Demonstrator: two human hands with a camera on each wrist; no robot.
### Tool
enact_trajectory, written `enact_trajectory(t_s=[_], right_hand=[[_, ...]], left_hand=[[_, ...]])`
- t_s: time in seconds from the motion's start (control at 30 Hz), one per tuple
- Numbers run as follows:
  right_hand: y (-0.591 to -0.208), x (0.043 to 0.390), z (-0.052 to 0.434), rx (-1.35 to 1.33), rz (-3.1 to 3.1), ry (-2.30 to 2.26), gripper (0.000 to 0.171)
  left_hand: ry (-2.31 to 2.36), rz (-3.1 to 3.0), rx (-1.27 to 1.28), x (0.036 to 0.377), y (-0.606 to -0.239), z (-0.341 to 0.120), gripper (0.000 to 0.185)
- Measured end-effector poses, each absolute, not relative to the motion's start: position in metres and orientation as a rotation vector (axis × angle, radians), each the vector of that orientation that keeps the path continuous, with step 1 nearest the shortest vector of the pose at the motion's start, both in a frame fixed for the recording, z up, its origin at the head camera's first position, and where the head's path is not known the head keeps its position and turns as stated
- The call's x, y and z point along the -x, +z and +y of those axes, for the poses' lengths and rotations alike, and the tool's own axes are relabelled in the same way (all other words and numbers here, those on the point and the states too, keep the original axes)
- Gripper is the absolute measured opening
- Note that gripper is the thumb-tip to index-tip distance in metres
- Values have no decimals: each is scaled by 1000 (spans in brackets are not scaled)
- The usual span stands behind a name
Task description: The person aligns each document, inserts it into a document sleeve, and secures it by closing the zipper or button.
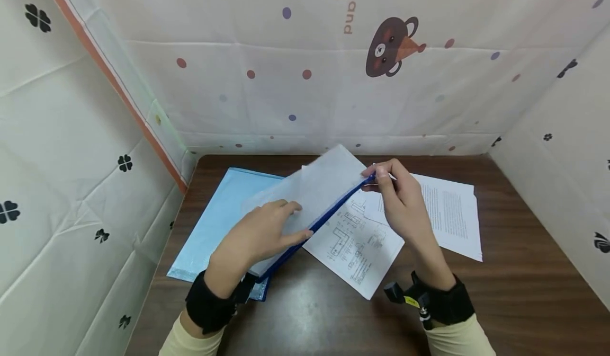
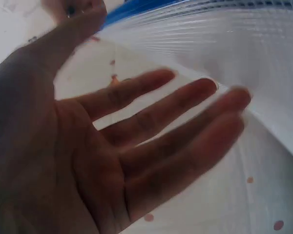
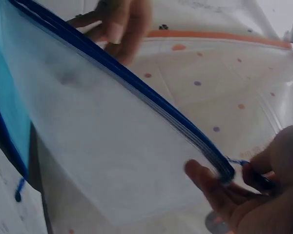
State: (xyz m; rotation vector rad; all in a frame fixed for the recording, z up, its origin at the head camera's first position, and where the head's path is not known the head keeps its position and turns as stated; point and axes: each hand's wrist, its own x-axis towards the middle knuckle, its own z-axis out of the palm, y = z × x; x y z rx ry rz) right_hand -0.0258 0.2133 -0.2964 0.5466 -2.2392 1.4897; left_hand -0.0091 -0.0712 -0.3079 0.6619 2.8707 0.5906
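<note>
Patterned cloth walls (image 1: 267, 91) close in the table (image 1: 524, 282) at the back, left and right, so the hands can enter only from the near edge. The near strip of table lies bare between the wrists. Farther in, a raised zip pouch (image 1: 314, 197), a blue folder (image 1: 219, 218) and printed sheets (image 1: 448, 213) cover the middle and back.

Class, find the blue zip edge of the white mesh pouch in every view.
Head: blue zip edge runs diagonally mid-frame, from left hand up to right hand.
Left wrist: a short blue strip at the top.
Right wrist: a diagonal band from top left to lower right.
Shared landmark: the white mesh pouch.
</note>
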Motion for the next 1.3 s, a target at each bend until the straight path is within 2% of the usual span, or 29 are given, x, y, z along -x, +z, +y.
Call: enact_trajectory(t_s=[0.17,0.2,0.33,0.43,0.53,0.67,0.8,0.9,1.1,1.2,1.3], right_hand=[[-304,28,201,-535,-2073,1630,28],[-305,28,200,-534,-2059,1647,28],[-306,27,196,-493,-2102,1610,22],[-308,28,192,-412,-2209,1429,27],[-315,29,185,-363,-2244,1227,41],[-322,27,173,-475,-2269,1195,26],[-325,21,163,-626,-2477,1362,20],[-328,19,158,-629,-2581,1428,25],[-334,22,155,-607,-2638,1325,15],[-336,24,155,-605,-2630,1355,15],[-338,26,156,-622,-2607,1455,15]], left_hand=[[506,2959,-747,3,-313,-59,84],[492,2991,-771,3,-314,-58,77],[458,3149,-832,5,-315,-61,30],[462,3254,-786,7,-312,-65,14],[535,3340,-711,8,-310,-66,15],[730,3386,-676,6,-310,-59,12],[760,3354,-795,2,-312,-47,19],[633,3306,-940,1,-315,-42,28],[500,3240,-1119,2,-322,-38,35],[615,3158,-1067,4,-325,-36,33],[801,3076,-910,6,-325,-36,40]])
